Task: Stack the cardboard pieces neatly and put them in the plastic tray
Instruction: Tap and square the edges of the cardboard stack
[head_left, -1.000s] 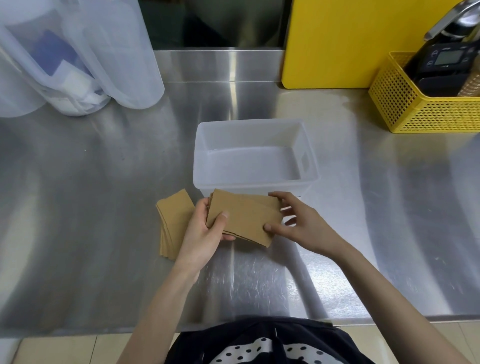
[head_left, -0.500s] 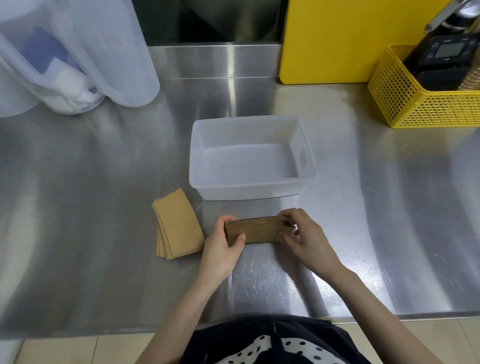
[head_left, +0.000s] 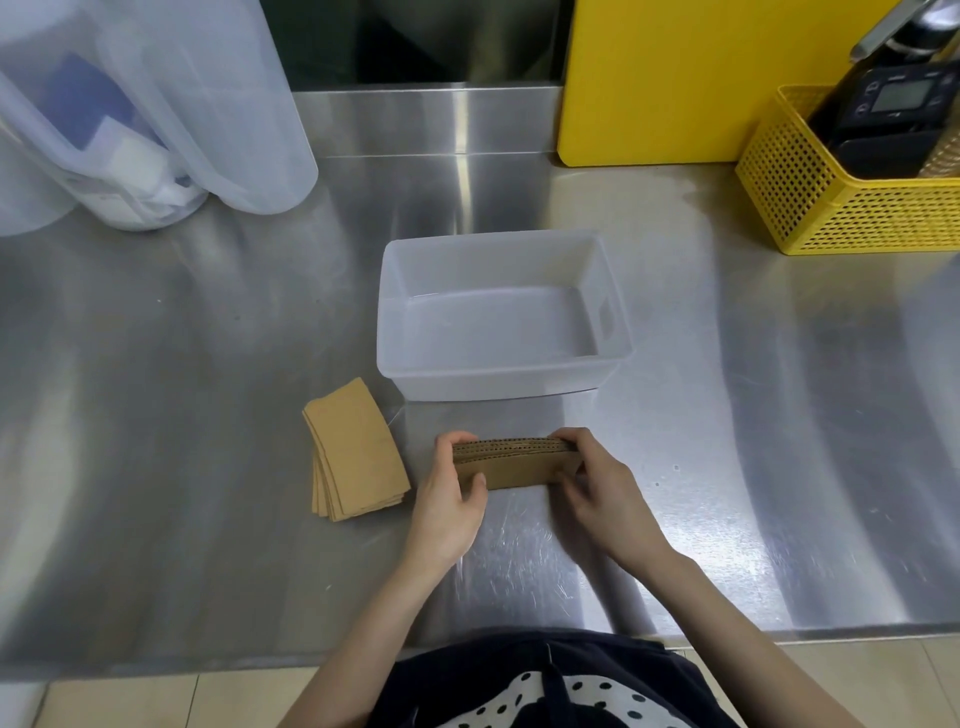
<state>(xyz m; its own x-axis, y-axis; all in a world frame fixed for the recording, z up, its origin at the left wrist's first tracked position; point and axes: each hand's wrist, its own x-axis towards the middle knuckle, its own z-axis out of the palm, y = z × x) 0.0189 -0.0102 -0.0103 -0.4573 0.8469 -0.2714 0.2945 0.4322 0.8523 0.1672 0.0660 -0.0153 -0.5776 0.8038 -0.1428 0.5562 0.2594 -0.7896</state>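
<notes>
- Here, I stand at a brushed stainless-steel worktop (head_left: 727, 467), its surface shiny with soft reflections and fine scratches.
- Between my two hands is a bundle of brown cardboard pieces (head_left: 511, 462), stood on its long edge on the worktop. The top edge faces me, showing the corrugated layers as rows of tiny holes.
- My left hand (head_left: 452, 499) is curled closed around the left end of the bundle, thumb on the near face and fingers wrapped behind.
- My right hand (head_left: 597, 493) pinches the right end, fingers bent over the top corner and thumb on the near face. Both hands grip firmly, neither spread open.
- Just left of my left hand, not touching it, a second stack of cardboard pieces (head_left: 356, 462) lies flat on the worktop. These are smooth, tan, slightly curved rectangles, fanned so their edges show in steps.
- Just beyond the held bundle sits the plastic tray (head_left: 395, 291), a translucent white rectangle with rounded corners and a handle cut-out in its right wall. No cardboard is in it.
- At the far left stand clear plastic containers (head_left: 218, 104), tall and rounded.
- At the far right is a yellow perforated basket (head_left: 831, 208) holding dark devices, and beside it a yellow board (head_left: 675, 78) stands upright.
</notes>
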